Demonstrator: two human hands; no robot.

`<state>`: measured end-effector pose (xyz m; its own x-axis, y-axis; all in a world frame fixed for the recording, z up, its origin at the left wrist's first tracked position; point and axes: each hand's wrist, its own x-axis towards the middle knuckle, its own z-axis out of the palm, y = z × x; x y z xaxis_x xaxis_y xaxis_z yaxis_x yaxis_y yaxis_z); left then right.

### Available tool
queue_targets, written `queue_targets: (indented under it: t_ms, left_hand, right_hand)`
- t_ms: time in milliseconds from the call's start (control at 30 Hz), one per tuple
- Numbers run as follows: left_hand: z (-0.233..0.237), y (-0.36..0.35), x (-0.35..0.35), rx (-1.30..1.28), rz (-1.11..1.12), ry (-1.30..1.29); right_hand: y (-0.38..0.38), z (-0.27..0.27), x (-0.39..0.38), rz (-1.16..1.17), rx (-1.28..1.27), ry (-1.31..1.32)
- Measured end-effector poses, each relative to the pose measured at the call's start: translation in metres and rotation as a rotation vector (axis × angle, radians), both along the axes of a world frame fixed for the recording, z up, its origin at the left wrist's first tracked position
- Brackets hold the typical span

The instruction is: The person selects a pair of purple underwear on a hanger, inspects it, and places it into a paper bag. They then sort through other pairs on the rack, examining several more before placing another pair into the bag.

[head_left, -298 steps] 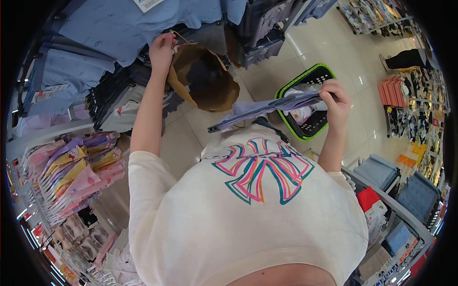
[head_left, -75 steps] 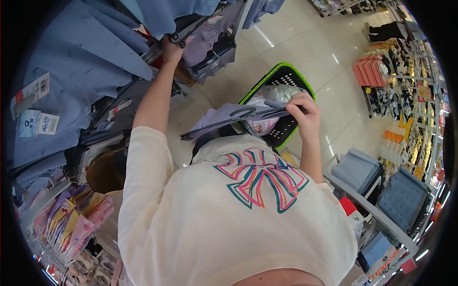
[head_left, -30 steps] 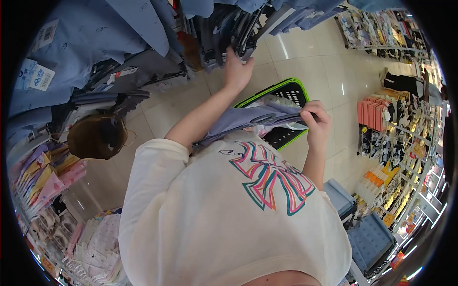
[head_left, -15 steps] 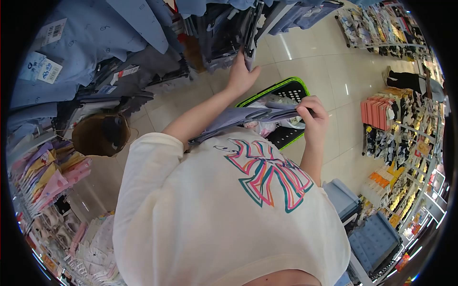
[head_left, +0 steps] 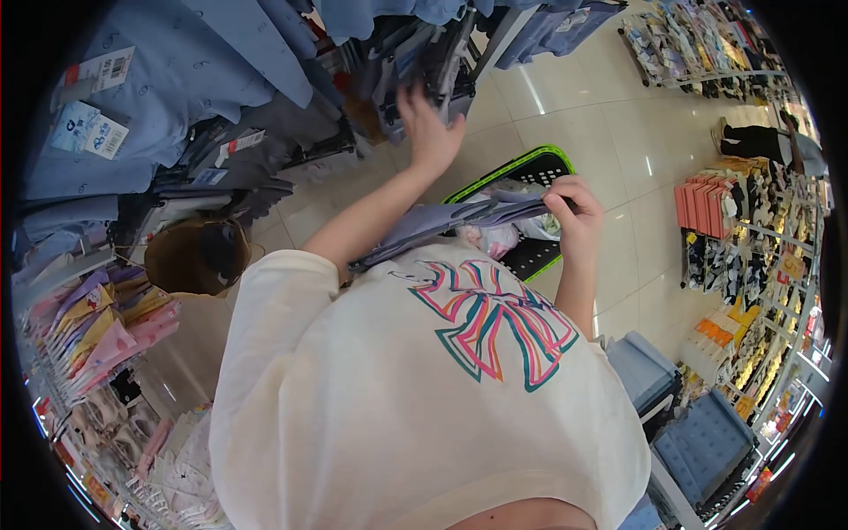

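My left hand (head_left: 430,132) reaches up to the hanging dark garments (head_left: 433,84) at the top, its fingers spread and a little blurred beside them. Thumb and fingers of my right hand (head_left: 579,210) pinch the end of a folded grey-blue garment (head_left: 468,214). That garment stretches across in front of my chest, its other end by my left forearm. Beneath it on the floor stands a black basket with a green rim (head_left: 512,162), with light-coloured items (head_left: 495,237) inside.
Blue clothes with price tags (head_left: 110,71) hang at upper left, above a brown paper bag (head_left: 196,256). Colourful garments (head_left: 106,327) hang at lower left. Racks of small goods (head_left: 733,203) line the right side, where another person (head_left: 760,146) stands. Blue folded items (head_left: 698,437) are at lower right.
My left hand has come off the right edge of the hanging dark garments and shifted left, fingers spreading. The right hand keeps its hold on the grey-blue garment.
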<state>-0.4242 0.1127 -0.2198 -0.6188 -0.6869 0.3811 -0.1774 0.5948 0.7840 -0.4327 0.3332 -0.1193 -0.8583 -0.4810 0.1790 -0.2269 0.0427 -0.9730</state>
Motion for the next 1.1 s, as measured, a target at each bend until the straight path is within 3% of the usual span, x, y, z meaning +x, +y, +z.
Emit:
queue_targets:
  t_ms: [100,200,233,367,567,667,867,967,1067,1100]
  left_hand:
    - [0.006,-0.034,-0.014,-0.083,0.279,0.060]
    - [-0.014,-0.088,-0.022,0.061,0.033,0.068]
    - [-0.021,-0.098,-0.025,0.044,0.003,0.175]
    - [-0.041,-0.087,-0.020,0.084,-0.083,0.138]
    - [-0.027,-0.054,-0.016,0.239,-0.180,0.096]
    - [-0.037,-0.055,-0.013,0.006,-0.107,0.113]
    - [-0.036,-0.085,-0.022,-0.077,-0.171,0.084]
    - [-0.032,-0.101,-0.024,-0.295,-0.096,-0.005]
    - [-0.035,-0.134,-0.027,-0.194,-0.243,0.001]
    - [-0.031,-0.139,-0.027,-0.271,-0.306,0.031]
  right_hand:
    - [0.001,0.000,-0.001,-0.017,-0.005,-0.007]
    - [0.002,0.000,-0.002,-0.028,0.019,0.020]
    - [0.003,-0.001,-0.002,-0.018,0.042,0.036]
    - [-0.002,-0.003,-0.002,0.005,0.101,0.081]
    - [0.000,0.002,-0.002,-0.004,0.158,0.139]
    - [-0.001,0.004,-0.001,0.000,0.160,0.118]
    - [-0.002,0.008,0.004,0.004,0.155,0.091]
    - [0.000,0.010,0.005,0.010,0.145,0.084]
    - [0.002,0.011,0.005,0.014,0.163,0.091]
    - [0.002,0.012,0.006,0.013,0.165,0.075]
